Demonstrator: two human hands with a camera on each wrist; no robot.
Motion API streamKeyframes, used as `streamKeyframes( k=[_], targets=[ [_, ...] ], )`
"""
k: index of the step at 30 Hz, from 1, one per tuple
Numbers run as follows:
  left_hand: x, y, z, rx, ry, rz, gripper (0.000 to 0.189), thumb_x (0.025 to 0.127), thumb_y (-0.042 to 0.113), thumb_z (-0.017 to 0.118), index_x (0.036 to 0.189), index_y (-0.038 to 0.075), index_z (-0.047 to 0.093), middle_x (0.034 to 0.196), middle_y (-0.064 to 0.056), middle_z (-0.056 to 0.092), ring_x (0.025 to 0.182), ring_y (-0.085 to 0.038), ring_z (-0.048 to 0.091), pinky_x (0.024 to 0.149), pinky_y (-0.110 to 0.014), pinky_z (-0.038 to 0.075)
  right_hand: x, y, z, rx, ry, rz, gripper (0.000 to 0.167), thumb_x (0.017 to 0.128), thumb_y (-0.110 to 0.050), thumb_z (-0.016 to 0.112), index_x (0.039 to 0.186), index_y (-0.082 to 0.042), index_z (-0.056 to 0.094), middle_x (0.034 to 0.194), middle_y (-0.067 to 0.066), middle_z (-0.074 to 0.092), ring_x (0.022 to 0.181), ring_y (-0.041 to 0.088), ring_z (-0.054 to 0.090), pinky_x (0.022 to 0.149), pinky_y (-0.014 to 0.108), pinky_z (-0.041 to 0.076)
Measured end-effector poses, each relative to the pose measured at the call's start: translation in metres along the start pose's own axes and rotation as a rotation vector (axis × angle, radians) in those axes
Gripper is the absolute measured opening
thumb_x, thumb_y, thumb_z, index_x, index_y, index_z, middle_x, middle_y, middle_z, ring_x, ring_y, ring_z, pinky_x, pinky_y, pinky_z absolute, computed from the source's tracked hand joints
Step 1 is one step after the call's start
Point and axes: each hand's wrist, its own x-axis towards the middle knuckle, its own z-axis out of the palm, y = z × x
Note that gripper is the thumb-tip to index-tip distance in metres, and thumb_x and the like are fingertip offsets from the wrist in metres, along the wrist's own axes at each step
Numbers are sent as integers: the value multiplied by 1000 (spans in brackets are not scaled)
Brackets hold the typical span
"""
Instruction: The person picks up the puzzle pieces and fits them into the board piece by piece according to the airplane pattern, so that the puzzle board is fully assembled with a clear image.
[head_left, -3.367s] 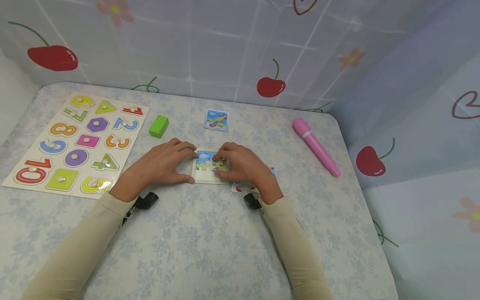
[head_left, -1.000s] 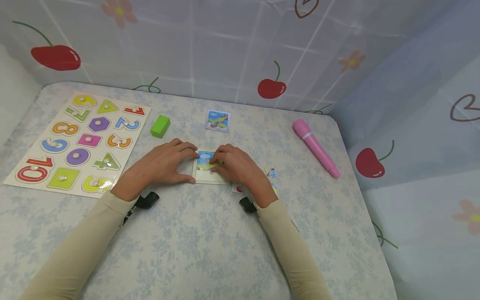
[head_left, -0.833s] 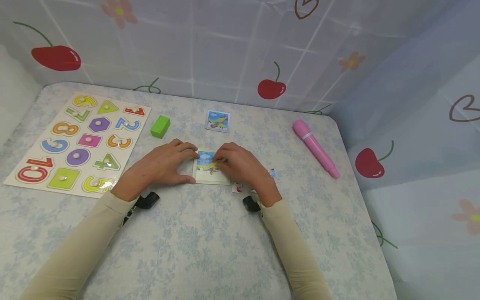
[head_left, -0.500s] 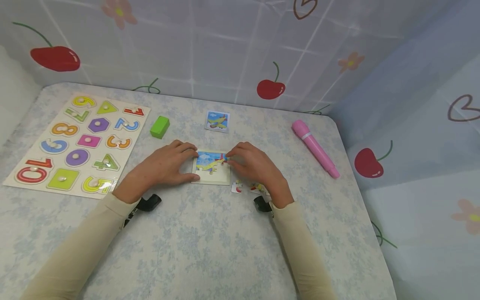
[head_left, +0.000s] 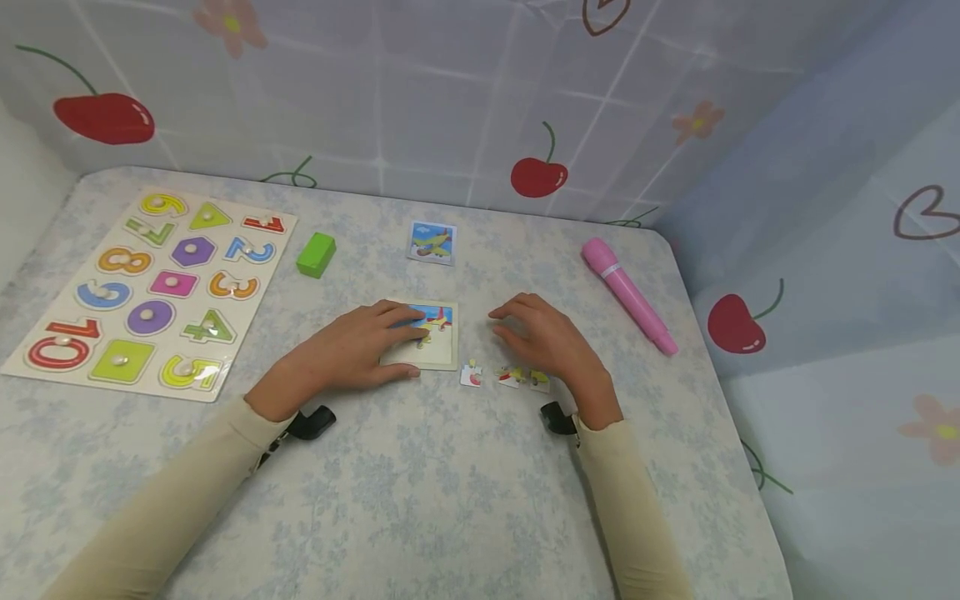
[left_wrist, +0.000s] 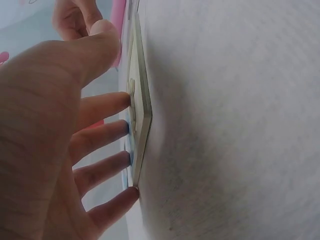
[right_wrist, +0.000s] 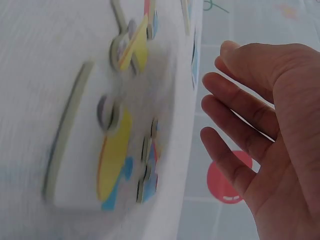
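My left hand [head_left: 352, 346] lies with fairly straight, spread fingers on a small jigsaw tray [head_left: 441, 358], covering its left part. Joined pieces with blue sky and a red-and-yellow plane part [head_left: 441, 319] show in the upper half; the lower right shows bare. In the left wrist view, the fingertips touch the pieces and the edge of the tray [left_wrist: 144, 117]. My right hand [head_left: 551, 340] hovers to the right, fingers loosely bent, holding nothing. Loose jigsaw pieces, including a pale one [head_left: 471, 375] and a yellow-and-white one [right_wrist: 115, 155], lie below it.
A picture card of a plane [head_left: 432, 242] lies behind the tray. Farther left are a green block [head_left: 317, 255] and a knobbed number board [head_left: 150, 389]. A pink toy microphone [head_left: 632, 298] lies at the right. A patterned curtain [head_left: 442, 100] borders the table's back.
My right hand let go at the tray's upper right corner, where a piece with a red part now lies, and moved right. My left hand slid rightward from the tray's left edge onto the joined pieces.
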Motion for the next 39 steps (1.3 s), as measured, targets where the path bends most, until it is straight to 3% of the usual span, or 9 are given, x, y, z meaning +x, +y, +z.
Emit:
streamKeyframes(
  k=[9, 17, 24, 32, 39],
  targets=[
    [0, -1, -3, -16, -14, -13, 62, 101, 48, 75, 149, 9, 66, 160, -13, 53, 148, -35, 47, 114, -56, 47, -17, 22, -10, 60, 17, -8, 26, 103, -14, 75, 128, -10, 76, 127, 6, 70, 120, 26, 65, 99, 46, 56],
    [-3, -10, -6, -54, -4, -58, 59, 98, 43, 81, 144, 8, 70, 157, -13, 55, 146, -32, 50, 114, -52, 47, -29, 41, -13, 101, -11, -7, 28, 101, -11, 77, 129, -7, 76, 122, 8, 72, 117, 28, 65, 102, 49, 54],
    [-7, -19, -13, -55, 21, -75, 56, 92, 39, 88, 136, 8, 73, 153, -16, 57, 142, -35, 52, 113, -54, 47, -38, 51, -13, 95, -62, 28, 33, 100, -11, 77, 132, -5, 74, 129, 9, 71, 124, 28, 63, 108, 49, 52],
    [-13, -27, -22, -31, -28, -152, 67, 87, 44, 91, 140, 10, 71, 156, -16, 55, 145, -37, 49, 113, -57, 46, -46, 58, -15, 134, -63, 32, 40, 96, -9, 82, 135, -7, 73, 130, 7, 69, 129, 29, 60, 111, 50, 49],
    [-13, -31, -25, -60, -47, -150, 71, 87, 46, 91, 142, 8, 69, 158, -14, 54, 147, -36, 47, 114, -58, 44, -49, 61, -13, 149, -40, 0, 37, 96, -7, 82, 132, -7, 75, 130, 9, 70, 127, 31, 60, 110, 51, 49]
  ],
)
